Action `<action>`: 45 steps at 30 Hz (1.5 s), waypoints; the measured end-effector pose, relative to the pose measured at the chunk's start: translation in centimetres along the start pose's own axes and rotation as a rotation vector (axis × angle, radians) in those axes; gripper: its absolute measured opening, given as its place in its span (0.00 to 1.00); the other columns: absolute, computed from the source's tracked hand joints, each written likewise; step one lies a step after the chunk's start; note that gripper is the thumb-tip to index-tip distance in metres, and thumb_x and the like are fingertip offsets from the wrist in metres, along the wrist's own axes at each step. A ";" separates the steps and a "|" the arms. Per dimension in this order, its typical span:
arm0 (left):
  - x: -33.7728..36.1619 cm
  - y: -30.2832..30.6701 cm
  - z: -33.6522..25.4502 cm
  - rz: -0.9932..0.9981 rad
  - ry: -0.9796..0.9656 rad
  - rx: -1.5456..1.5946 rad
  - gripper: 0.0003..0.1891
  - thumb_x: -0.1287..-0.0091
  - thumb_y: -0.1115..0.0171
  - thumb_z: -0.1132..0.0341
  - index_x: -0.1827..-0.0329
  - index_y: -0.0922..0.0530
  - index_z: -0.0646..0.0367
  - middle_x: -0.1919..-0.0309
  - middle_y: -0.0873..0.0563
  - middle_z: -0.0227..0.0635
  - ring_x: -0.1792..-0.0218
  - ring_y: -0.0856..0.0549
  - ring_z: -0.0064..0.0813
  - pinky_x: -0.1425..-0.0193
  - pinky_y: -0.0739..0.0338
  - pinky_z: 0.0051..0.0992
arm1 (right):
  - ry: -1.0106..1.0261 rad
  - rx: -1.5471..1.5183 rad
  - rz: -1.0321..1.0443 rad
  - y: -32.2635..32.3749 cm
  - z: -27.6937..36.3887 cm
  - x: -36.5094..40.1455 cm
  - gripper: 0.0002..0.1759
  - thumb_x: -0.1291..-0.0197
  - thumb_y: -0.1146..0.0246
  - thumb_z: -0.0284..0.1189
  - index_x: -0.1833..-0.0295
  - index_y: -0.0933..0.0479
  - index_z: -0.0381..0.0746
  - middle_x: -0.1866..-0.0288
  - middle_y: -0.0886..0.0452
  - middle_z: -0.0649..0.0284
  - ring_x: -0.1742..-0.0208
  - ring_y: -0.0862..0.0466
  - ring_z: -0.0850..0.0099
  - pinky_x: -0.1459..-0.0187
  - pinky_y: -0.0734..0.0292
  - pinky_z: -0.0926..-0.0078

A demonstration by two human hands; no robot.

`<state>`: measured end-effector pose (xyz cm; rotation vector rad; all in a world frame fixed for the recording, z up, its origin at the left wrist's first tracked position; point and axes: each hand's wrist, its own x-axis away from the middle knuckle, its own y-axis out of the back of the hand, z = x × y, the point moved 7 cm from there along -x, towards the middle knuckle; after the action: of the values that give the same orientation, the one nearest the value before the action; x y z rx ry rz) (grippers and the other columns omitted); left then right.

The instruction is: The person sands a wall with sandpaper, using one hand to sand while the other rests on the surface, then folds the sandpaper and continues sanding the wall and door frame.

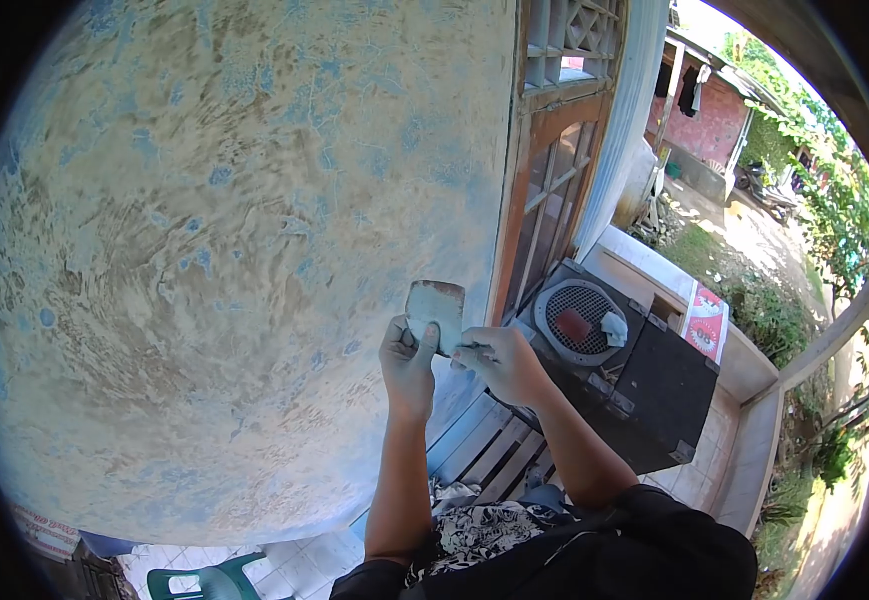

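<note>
A flat, pale grey-blue sheet [435, 306] with a brownish upper edge is held up in front of the patchy wall [204, 250]. My left hand [409, 360] grips its lower left part, the thumb lying across its face. At the sheet's lower right edge, my right hand [494, 358] pinches the corner between its fingers. Both hands look dusty. Blue patches and brown-grey smears cover the whitish wall.
To the right stands a black speaker box [669, 390] with a round grille [581, 322], a reddish piece and a white crumpled piece on it. A wooden-framed window [554, 190] adjoins the wall. A green plastic chair [209, 580] is at the bottom left, beside a slatted wooden bench [499, 455].
</note>
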<state>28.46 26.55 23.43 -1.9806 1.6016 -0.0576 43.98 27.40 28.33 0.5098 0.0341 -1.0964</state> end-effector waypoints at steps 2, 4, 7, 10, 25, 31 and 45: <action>-0.2 0.4 0.6 -0.015 -0.010 0.051 0.11 0.20 0.32 0.73 0.40 0.19 0.65 0.55 0.07 0.37 0.54 0.10 0.22 0.46 0.15 0.27 | 0.058 0.018 -0.013 0.2 -0.1 0.0 0.10 0.25 0.32 0.25 0.52 0.12 0.26 0.64 0.08 0.49 0.66 0.10 0.66 0.57 0.17 0.70; 0.1 -0.8 0.2 0.035 0.093 0.089 0.15 0.23 0.29 0.73 0.37 0.19 0.66 0.53 0.07 0.37 0.52 0.09 0.23 0.45 0.15 0.27 | 0.037 0.099 -0.095 1.0 -0.7 0.3 0.10 0.25 0.33 0.25 0.50 0.13 0.27 0.61 0.09 0.46 0.64 0.09 0.60 0.55 0.16 0.66; 0.4 0.1 0.8 0.144 0.178 -0.119 0.15 0.25 0.26 0.71 0.39 0.16 0.65 0.50 0.07 0.35 0.48 0.10 0.23 0.41 0.16 0.27 | -0.001 0.135 -0.114 1.8 -2.0 0.4 0.11 0.25 0.32 0.27 0.49 0.13 0.28 0.60 0.09 0.45 0.63 0.09 0.59 0.54 0.16 0.65; 0.4 -0.1 0.7 0.100 0.210 -0.083 0.11 0.27 0.25 0.71 0.45 0.14 0.63 0.54 0.07 0.34 0.54 0.09 0.22 0.47 0.15 0.26 | 0.048 0.112 -0.082 1.3 -1.5 0.8 0.10 0.25 0.32 0.26 0.49 0.13 0.28 0.64 0.11 0.55 0.65 0.13 0.73 0.58 0.19 0.72; 1.3 0.0 0.4 0.167 0.097 -0.104 0.06 0.23 0.27 0.69 0.50 0.12 0.63 0.63 0.08 0.30 0.66 0.14 0.17 0.62 0.22 0.23 | -0.068 0.201 0.007 1.7 -2.5 -0.1 0.11 0.30 0.27 0.28 0.55 0.11 0.27 0.70 0.13 0.56 0.69 0.16 0.73 0.60 0.21 0.73; 0.3 2.0 1.6 -0.055 0.191 0.017 0.12 0.22 0.28 0.68 0.42 0.12 0.65 0.53 0.07 0.32 0.53 0.12 0.20 0.45 0.20 0.25 | -0.086 -0.056 -0.015 1.3 -4.8 -0.8 0.13 0.24 0.29 0.30 0.50 0.12 0.28 0.60 0.10 0.62 0.62 0.14 0.73 0.59 0.20 0.72; -5.6 -0.3 -1.7 0.545 0.107 -1.112 0.12 0.23 0.30 0.65 0.46 0.14 0.66 0.58 0.07 0.41 0.56 0.09 0.34 0.50 0.16 0.32 | -0.293 -1.116 -0.509 -3.1 -12.9 -3.6 0.28 0.14 0.40 0.40 0.25 0.23 0.27 0.32 0.14 0.57 0.35 0.16 0.72 0.33 0.23 0.72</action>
<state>26.50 30.98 26.74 -2.1355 2.4974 1.1804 42.56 34.61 16.71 -0.6993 0.5100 -1.4351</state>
